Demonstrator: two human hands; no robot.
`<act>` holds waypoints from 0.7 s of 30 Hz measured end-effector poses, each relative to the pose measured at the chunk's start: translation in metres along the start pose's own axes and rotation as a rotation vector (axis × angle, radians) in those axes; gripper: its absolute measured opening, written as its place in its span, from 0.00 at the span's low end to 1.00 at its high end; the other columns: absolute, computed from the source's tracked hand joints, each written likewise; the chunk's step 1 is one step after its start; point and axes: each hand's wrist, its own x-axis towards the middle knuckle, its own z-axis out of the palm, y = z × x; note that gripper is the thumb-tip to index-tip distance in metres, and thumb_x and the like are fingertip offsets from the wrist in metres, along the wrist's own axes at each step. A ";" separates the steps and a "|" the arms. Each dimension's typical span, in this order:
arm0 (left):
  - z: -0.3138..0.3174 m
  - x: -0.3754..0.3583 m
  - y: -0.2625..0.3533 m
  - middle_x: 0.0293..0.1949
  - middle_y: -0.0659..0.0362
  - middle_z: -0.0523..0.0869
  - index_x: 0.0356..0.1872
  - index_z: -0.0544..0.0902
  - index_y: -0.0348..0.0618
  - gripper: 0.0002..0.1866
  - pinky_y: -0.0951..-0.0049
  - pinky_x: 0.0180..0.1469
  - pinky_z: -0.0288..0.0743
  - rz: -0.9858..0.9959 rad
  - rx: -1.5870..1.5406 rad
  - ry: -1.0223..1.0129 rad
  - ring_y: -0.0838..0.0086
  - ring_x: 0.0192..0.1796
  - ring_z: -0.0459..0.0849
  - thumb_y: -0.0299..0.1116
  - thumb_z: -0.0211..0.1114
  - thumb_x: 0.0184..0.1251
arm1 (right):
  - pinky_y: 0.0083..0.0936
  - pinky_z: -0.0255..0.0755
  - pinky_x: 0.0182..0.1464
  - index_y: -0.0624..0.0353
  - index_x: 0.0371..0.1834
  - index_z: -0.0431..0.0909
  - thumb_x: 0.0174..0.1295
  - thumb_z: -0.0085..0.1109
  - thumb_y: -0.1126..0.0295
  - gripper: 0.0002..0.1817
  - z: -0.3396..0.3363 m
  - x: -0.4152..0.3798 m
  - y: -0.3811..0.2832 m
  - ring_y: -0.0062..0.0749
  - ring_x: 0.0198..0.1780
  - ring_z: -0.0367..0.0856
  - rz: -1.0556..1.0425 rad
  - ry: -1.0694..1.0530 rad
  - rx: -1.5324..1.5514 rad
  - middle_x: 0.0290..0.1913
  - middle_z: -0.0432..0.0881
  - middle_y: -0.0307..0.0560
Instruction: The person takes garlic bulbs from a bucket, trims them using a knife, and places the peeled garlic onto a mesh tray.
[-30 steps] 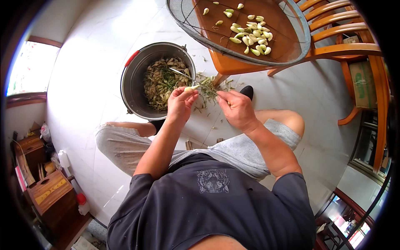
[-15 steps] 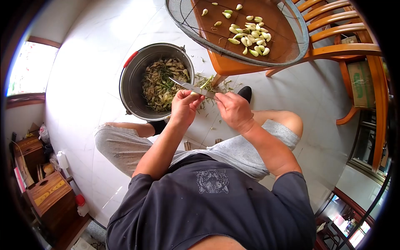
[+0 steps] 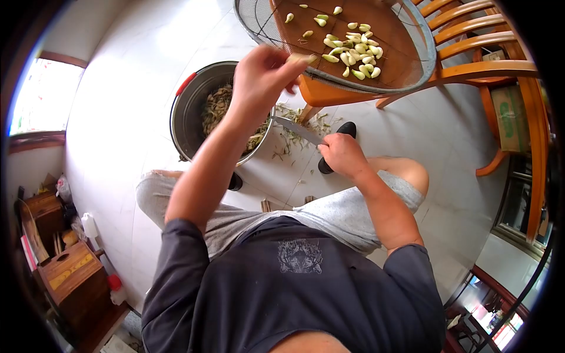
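My left hand (image 3: 265, 73) reaches up to the near left rim of a round mesh sieve (image 3: 425, 76). Its fingers are pinched, slightly blurred, around a small pale bulb (image 3: 303, 59). Trimmed white-green bulbs (image 3: 365, 56) lie in the sieve, most of them heaped right of centre. Lower down, my right hand (image 3: 344, 154) grips a knife (image 3: 299, 129) whose handle is hidden in the fist. The blade points up and left, toward a metal bucket (image 3: 183, 132). Untrimmed bulbs with dry stalks (image 3: 216, 109) fill part of the bucket, and my left forearm hides some of them.
The sieve rests on a wooden chair (image 3: 329, 94). Cut scraps (image 3: 294, 120) litter the tiled floor beside the bucket. A dark shoe (image 3: 347, 129) shows behind my right hand. Wooden boxes (image 3: 70, 270) stand at the left, and another slatted chair (image 3: 532, 159) at the right.
My left hand has moved up from the knife to the sieve's edge, carrying the bulb. My right hand has shifted slightly right and down with the knife.
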 end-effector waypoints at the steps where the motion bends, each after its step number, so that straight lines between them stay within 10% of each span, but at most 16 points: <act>1: 0.004 0.017 0.006 0.27 0.54 0.82 0.40 0.78 0.29 0.19 0.78 0.29 0.77 0.022 0.068 -0.068 0.76 0.25 0.80 0.38 0.68 0.60 | 0.44 0.71 0.41 0.64 0.26 0.78 0.56 0.54 0.66 0.11 0.000 0.000 -0.002 0.56 0.36 0.79 0.003 -0.013 0.006 0.29 0.80 0.62; 7: -0.026 0.057 0.006 0.30 0.56 0.83 0.40 0.80 0.32 0.15 0.79 0.28 0.77 0.123 0.076 0.084 0.77 0.27 0.81 0.38 0.62 0.66 | 0.44 0.72 0.40 0.65 0.26 0.78 0.56 0.54 0.65 0.12 -0.014 -0.007 -0.003 0.56 0.36 0.79 0.070 -0.022 0.049 0.29 0.79 0.62; 11: -0.086 0.057 -0.096 0.19 0.58 0.79 0.31 0.80 0.31 0.11 0.77 0.21 0.73 -0.258 0.289 0.158 0.78 0.20 0.78 0.33 0.61 0.62 | 0.44 0.72 0.40 0.65 0.26 0.78 0.57 0.54 0.65 0.13 -0.019 -0.011 0.000 0.56 0.36 0.79 0.048 0.026 0.112 0.28 0.79 0.62; 17: -0.114 0.043 -0.276 0.29 0.48 0.84 0.35 0.82 0.40 0.09 0.57 0.43 0.75 -0.142 1.015 0.053 0.51 0.37 0.82 0.27 0.55 0.56 | 0.45 0.71 0.39 0.64 0.25 0.77 0.58 0.54 0.65 0.12 -0.015 -0.006 -0.001 0.57 0.35 0.78 0.007 -0.005 0.125 0.28 0.79 0.61; 21: -0.117 0.045 -0.303 0.38 0.49 0.82 0.35 0.82 0.41 0.10 0.59 0.50 0.72 0.066 1.282 -0.065 0.54 0.47 0.77 0.25 0.56 0.51 | 0.45 0.71 0.39 0.64 0.25 0.76 0.58 0.54 0.66 0.11 -0.015 0.000 -0.004 0.55 0.35 0.78 -0.021 -0.038 0.096 0.28 0.78 0.60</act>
